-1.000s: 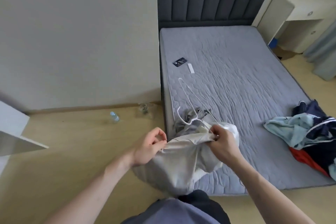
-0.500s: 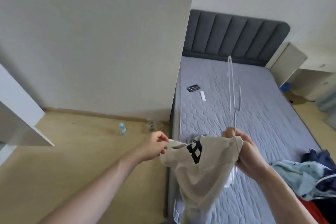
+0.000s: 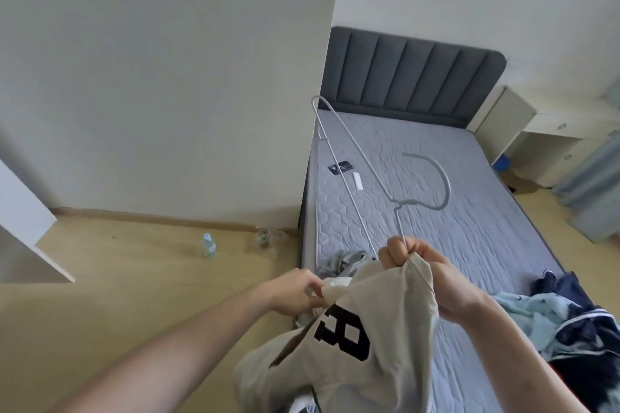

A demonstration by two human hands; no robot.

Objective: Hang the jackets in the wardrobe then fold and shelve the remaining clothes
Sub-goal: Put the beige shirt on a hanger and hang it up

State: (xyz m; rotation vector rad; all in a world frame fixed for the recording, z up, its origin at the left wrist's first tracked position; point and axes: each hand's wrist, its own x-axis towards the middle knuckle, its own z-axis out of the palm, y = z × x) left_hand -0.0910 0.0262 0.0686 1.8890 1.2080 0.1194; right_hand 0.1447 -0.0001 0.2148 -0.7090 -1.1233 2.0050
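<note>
Our right hand [image 3: 432, 282] grips the hanger [image 3: 364, 174] and jacket [image 3: 352, 329] together; half a second ago the hanger stood upright, now it tilts left. Our left hand [image 3: 295, 292] pinches the collar, above the bed [image 3: 469, 211] edge. We judge threading continues.

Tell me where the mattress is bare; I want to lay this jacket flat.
The wide quilted grey mattress is bare between the dark padded headboard and the blue clothes pile. Its left edge holds a black phone and a white stick.
</note>
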